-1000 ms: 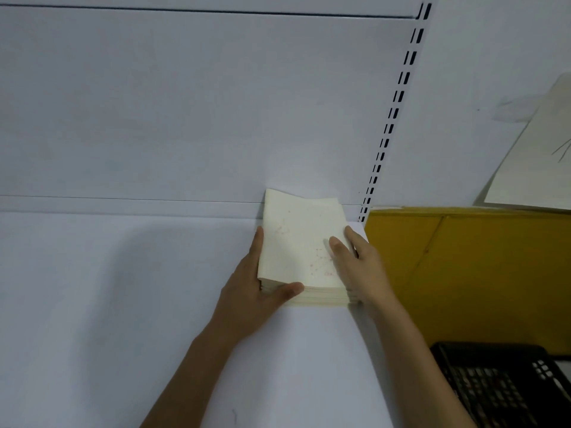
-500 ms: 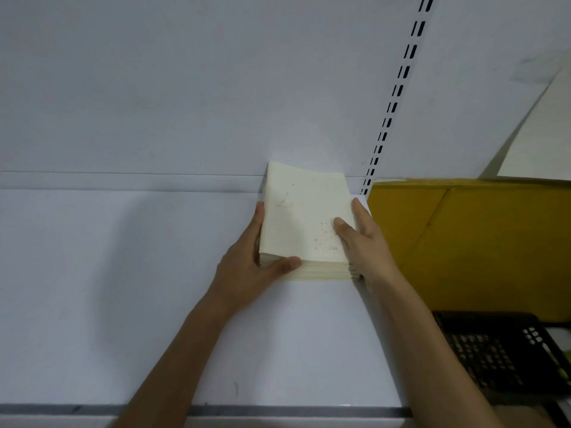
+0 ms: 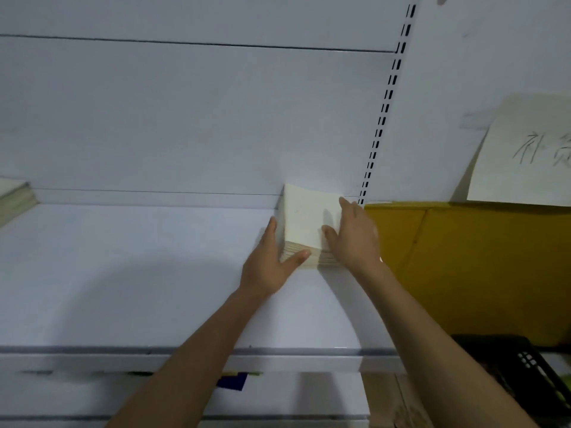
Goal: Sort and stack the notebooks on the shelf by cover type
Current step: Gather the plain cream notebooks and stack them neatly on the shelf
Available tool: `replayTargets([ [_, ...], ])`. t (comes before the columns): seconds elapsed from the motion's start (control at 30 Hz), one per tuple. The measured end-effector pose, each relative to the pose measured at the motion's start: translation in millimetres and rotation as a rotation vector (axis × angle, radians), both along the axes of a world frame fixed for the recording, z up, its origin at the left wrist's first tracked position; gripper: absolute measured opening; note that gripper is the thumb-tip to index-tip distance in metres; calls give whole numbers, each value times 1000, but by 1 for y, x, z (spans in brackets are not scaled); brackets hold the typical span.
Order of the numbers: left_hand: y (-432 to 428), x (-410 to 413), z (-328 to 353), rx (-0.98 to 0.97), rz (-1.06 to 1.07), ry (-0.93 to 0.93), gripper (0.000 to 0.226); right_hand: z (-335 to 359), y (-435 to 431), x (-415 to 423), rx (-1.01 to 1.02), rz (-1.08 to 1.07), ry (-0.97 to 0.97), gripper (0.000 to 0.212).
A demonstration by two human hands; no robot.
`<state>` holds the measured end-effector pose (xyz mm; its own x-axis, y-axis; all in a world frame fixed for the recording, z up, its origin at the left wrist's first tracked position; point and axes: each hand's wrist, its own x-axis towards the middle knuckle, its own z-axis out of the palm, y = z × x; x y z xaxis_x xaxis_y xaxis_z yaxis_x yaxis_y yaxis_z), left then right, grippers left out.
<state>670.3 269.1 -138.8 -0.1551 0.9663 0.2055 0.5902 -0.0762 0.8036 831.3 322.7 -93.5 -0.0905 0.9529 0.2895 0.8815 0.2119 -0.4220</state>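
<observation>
Notebook stack [image 3: 304, 217] between left hand [image 3: 265, 268] and right hand [image 3: 355, 240] on shelf [image 3: 123, 273]

This looks like a shop or its stockroom. There is a white metal shelf [image 3: 123, 273] with a slotted upright [image 3: 383, 112], identical stacked notebooks [image 3: 306, 217], a handwritten paper sign [image 3: 525, 156] on the wall, a yellow cardboard box [image 3: 479, 267] and a black plastic crate [image 3: 531, 375].

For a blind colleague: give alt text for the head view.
Two hands frame a cream notebook stack at the back of a white shelf: left hand along its left side, right hand on its right edge. A yellow box stands beside it.
</observation>
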Motion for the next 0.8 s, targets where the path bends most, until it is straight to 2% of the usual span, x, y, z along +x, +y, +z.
replayTargets([
  [0.07,-15,-11,-5,-12,40,148,95,4,-20,-21,59,40,-9,63],
  [0.2,-73,-60,-1,139,79,482,85,3,-72,-82,174,187,-50,55],
  [0.33,-151,-132,11,179,237,677,79,-6,-138,-170,136,413,-75,57],
  [0.63,-387,-283,-12,-50,597,776,74,-13,-296,-362,208,836,-259,59],
  [0.8,-460,-333,-14,-113,694,789,75,-17,-360,-425,241,949,-294,60],
])
